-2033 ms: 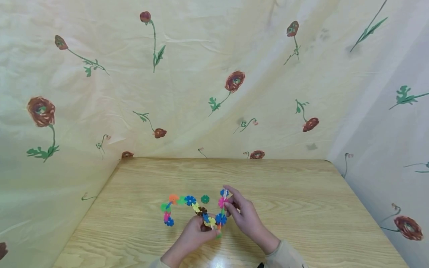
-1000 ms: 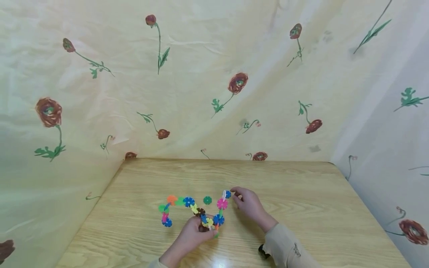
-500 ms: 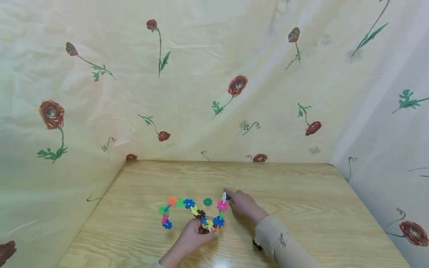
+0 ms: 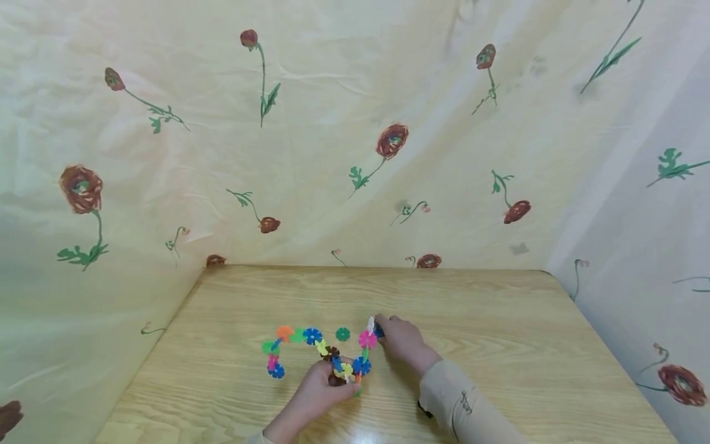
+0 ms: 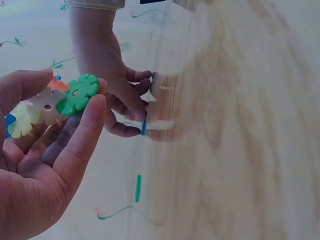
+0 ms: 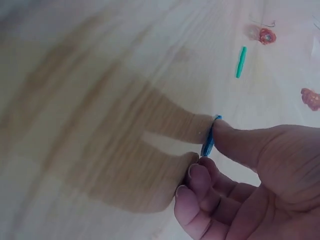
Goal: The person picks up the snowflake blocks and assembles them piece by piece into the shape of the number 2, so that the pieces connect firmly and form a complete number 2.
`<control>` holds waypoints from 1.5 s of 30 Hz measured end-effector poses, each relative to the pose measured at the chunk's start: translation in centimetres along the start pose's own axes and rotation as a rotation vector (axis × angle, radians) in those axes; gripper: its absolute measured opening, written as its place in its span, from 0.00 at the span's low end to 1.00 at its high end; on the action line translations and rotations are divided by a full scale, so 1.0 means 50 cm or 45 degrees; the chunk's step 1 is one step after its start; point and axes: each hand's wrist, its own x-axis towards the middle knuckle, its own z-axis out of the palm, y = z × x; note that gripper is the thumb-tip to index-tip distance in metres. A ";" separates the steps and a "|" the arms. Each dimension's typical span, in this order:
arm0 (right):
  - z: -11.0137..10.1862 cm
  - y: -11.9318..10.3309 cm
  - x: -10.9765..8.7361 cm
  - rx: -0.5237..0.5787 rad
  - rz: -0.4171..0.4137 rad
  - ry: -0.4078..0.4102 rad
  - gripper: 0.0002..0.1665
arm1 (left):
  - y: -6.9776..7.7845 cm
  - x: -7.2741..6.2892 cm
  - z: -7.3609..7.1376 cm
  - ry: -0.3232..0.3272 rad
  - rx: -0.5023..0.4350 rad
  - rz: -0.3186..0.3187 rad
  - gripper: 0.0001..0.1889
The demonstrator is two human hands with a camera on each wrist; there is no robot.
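My left hand (image 4: 318,391) grips a long curved chain of linked flower-shaped plastic discs, its thumb and fingers around the middle links. A green disc (image 5: 79,94) in the chain shows between the fingers in the left wrist view. The chain's left arm ends in a blue disc (image 4: 276,370), and the right arm in a white disc (image 4: 371,324) above a pink disc (image 4: 367,340). Beside the white one, my right hand (image 4: 405,340) pinches a separate blue flower disc (image 6: 210,137) by its edge at the table surface, thumb on one side and fingertips on the other.
A single green flower disc (image 4: 342,334) lies flat on the wooden table (image 4: 471,302), between the chain's two arms. Cloth (image 4: 310,142) printed with red flowers hangs behind the table and at both sides.
My right hand has let go of the chain's right end, drawn back, then come down on the loose blue disc and pulled it slightly nearer. The left hand keeps its grip.
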 end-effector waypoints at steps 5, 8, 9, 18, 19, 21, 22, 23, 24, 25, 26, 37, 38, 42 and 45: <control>-0.007 0.004 -0.013 0.078 -0.039 0.070 0.13 | -0.004 0.003 0.000 -0.007 -0.011 -0.001 0.12; -0.013 0.007 -0.023 0.140 -0.050 0.066 0.15 | -0.005 0.002 0.001 -0.006 -0.016 0.010 0.12; -0.014 0.008 -0.026 0.158 -0.049 0.061 0.15 | -0.005 0.002 0.001 -0.005 -0.017 0.014 0.12; -0.022 0.018 -0.054 0.254 -0.051 0.085 0.13 | -0.003 -0.002 0.001 0.004 0.019 -0.017 0.12; -0.024 0.019 -0.058 0.271 -0.047 0.093 0.11 | -0.002 -0.002 0.000 0.003 0.020 -0.017 0.12; -0.029 0.019 -0.064 0.320 -0.032 0.105 0.10 | -0.001 -0.002 0.000 -0.002 0.016 -0.018 0.11; -0.031 0.019 -0.067 0.346 -0.036 0.115 0.09 | -0.001 -0.002 0.000 -0.004 0.015 -0.019 0.11; -0.034 0.018 -0.071 0.382 -0.031 0.114 0.08 | 0.000 -0.002 0.000 -0.005 0.014 -0.021 0.10; -0.038 0.017 -0.075 0.432 -0.031 0.115 0.07 | 0.000 -0.002 0.001 -0.006 0.011 -0.024 0.10; -0.041 0.017 -0.079 0.487 -0.035 0.113 0.07 | 0.001 -0.003 0.001 -0.007 0.011 -0.026 0.10; -0.045 0.017 -0.082 0.557 -0.038 0.111 0.06 | 0.001 -0.003 0.001 -0.005 0.011 -0.032 0.09; -0.092 0.010 -0.119 0.991 -0.145 0.069 0.14 | 0.000 -0.003 0.003 -0.024 0.010 0.013 0.10; -0.097 0.008 -0.122 1.015 -0.150 0.071 0.13 | 0.000 -0.004 0.003 -0.025 0.012 0.016 0.10; -0.114 0.003 -0.128 1.093 -0.172 0.105 0.11 | 0.002 -0.005 0.006 -0.032 0.015 0.028 0.10; -0.125 -0.001 -0.130 1.101 -0.202 0.150 0.12 | 0.003 -0.005 0.008 -0.037 0.009 0.053 0.11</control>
